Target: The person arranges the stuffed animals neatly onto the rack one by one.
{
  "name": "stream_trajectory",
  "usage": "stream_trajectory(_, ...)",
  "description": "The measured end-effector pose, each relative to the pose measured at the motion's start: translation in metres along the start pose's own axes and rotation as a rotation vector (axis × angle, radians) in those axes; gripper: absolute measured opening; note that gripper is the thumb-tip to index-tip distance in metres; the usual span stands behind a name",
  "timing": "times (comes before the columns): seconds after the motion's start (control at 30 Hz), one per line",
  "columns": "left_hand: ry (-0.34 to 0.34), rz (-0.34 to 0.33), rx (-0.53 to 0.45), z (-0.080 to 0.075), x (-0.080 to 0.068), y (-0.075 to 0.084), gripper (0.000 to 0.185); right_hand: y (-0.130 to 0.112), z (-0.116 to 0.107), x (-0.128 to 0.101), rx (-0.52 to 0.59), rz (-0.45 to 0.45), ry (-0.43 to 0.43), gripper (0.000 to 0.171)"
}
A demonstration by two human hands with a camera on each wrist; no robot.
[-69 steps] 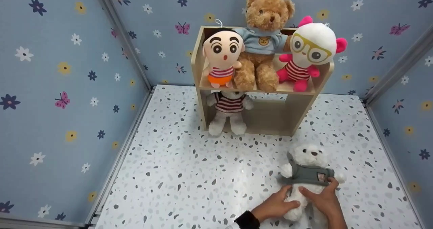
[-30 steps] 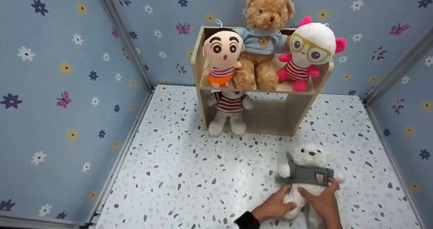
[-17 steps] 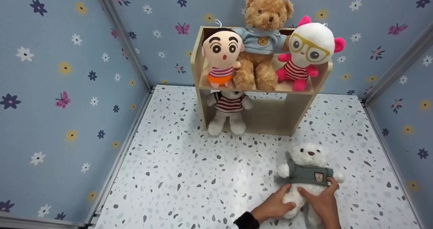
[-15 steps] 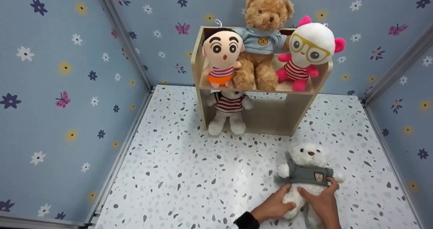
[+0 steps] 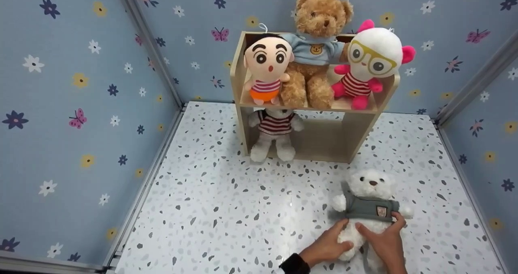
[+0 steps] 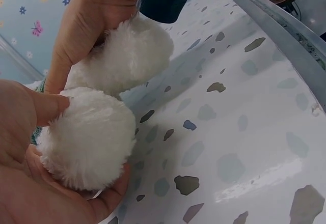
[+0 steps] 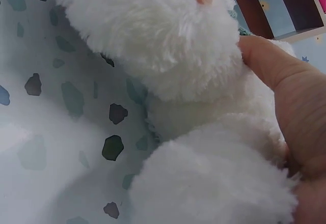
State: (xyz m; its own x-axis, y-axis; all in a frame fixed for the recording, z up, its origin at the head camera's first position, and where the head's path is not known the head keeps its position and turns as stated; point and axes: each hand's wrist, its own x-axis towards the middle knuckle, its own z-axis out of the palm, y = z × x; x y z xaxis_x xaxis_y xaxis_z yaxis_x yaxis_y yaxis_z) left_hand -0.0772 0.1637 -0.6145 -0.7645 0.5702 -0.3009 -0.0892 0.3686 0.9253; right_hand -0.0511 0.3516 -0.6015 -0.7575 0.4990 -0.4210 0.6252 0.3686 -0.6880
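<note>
A white plush bear (image 5: 370,185) in a grey-green shirt is at the lower right of the head view, facing up. It is over the speckled white surface. My left hand (image 5: 328,243), with a black band at its wrist, grips one leg. In the left wrist view, the left thumb lies on top of a fluffy foot (image 6: 89,140) with fingers beneath it. My right hand (image 5: 386,241) holds the bear's other side, thumb on its lower belly and fingers at the shirt hem. The right wrist view shows the right hand (image 7: 303,112) against white fur.
A two-tier wooden shelf (image 5: 366,134) stands behind. On top sit a boy doll (image 5: 267,61), a brown teddy bear (image 5: 317,51) and a pink-and-white doll with yellow glasses (image 5: 370,59). Below is a plush in a striped sweater (image 5: 275,124). Flowered walls enclose the back and sides.
Since the earliest frame, the bear has shifted very slightly left and the right hand's wrist with it. Both hands keep their grip. The shelf and its toys stay put.
</note>
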Motion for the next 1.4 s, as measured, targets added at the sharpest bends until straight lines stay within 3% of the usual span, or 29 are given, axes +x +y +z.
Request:
stream_trajectory(0.23,-0.009,-0.011,-0.019,-0.002,0.001,-0.002,0.063,-0.001,0.002,0.000,0.004,-0.010,0.007,0.132)
stream_trajectory(0.5,-0.021,-0.080,-0.127,-0.004,0.001,0.000,0.068,-0.003,0.005,-0.003,0.034,-0.060,0.053,0.127)
stream_trajectory(0.77,-0.005,-0.008,-0.223,-0.007,0.003,0.000,0.071,-0.006,0.009,-0.006,0.076,-0.156,0.108,0.120)
stream_trajectory(1.0,0.022,-0.082,-0.188,-0.011,0.002,0.000,0.068,-0.011,0.013,-0.007,0.113,-0.220,0.106,0.118)
stream_trajectory(1.2,0.000,-0.119,-0.236,-0.016,0.004,0.000,0.066,-0.013,0.015,-0.007,0.126,-0.216,0.104,0.119)
stream_trajectory(1.4,0.001,-0.110,-0.260,-0.020,0.004,-0.001,0.067,-0.015,0.014,-0.008,0.115,-0.186,0.062,0.121)
